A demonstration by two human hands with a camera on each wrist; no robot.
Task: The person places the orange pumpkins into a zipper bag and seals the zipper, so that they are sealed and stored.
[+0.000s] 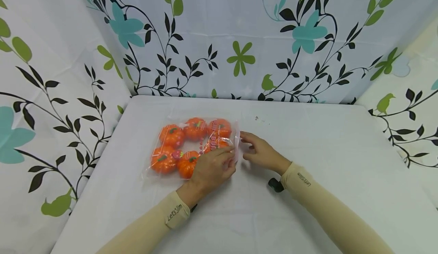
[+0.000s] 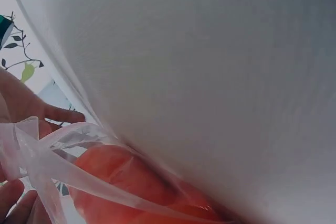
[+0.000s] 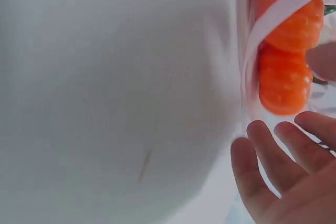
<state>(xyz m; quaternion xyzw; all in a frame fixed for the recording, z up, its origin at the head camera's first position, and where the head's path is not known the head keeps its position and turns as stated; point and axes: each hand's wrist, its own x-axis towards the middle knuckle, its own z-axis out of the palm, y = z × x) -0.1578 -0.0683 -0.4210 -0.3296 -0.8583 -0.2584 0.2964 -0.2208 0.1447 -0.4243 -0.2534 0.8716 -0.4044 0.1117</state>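
Note:
A clear plastic bag (image 1: 237, 136) with a pale strip along its right edge lies flat, holding several small orange toy pumpkins (image 1: 172, 136) with green stems. My left hand (image 1: 213, 170) reaches over the bag's lower right part and pinches the mouth edge between thumb and fingers. In the left wrist view the bag's mouth (image 2: 79, 177) gapes, and a pumpkin (image 2: 121, 182) shows inside. Just right of that edge, my right hand (image 1: 263, 155) has its fingers spread. The right wrist view shows those fingers (image 3: 283, 156) near the bag's rim, apart from the pumpkins.
Under the bag is a white-covered table (image 1: 137, 216). A curtain (image 1: 212, 29) printed with leaves and flowers hangs behind it and at both sides. Small dark marks (image 1: 256, 118) lie on the cloth beyond my right hand.

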